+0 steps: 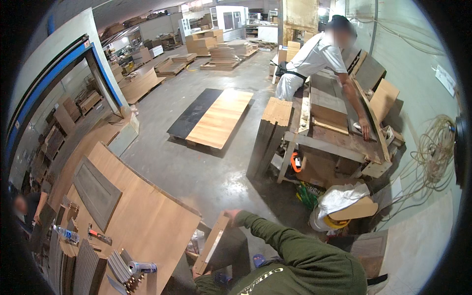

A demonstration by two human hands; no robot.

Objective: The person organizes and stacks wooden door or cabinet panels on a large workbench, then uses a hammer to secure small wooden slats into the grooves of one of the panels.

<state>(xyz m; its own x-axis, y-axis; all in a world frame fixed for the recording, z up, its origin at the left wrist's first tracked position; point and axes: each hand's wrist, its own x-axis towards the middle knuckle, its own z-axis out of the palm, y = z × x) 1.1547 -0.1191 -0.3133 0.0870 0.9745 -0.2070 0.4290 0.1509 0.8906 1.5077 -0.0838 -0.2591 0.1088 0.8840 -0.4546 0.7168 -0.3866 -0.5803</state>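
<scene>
Near the bottom centre, a wooden panel (212,244) stands tilted on edge, its long pale side facing up. My right hand (233,217) grips its far end, the green-sleeved arm stretched out from the right. At the near end my left hand (202,275) is closed on the same panel, partly hidden by the panel and my sleeve. Just left of it is a wood-topped workbench (152,209), bearing a dark framed cabinet door (97,194), a hammer (100,235) with a red-and-black handle, a drink can (142,267) and a plastic water bottle (66,233).
Stacked grey strips (88,265) crowd the bench's near left. A low pallet of boards (216,118) lies mid-floor. To the right, a co-worker (319,59) leans over another bench (329,141); a bucket with a white bag (339,204) stands below. Another person (37,206) is far left.
</scene>
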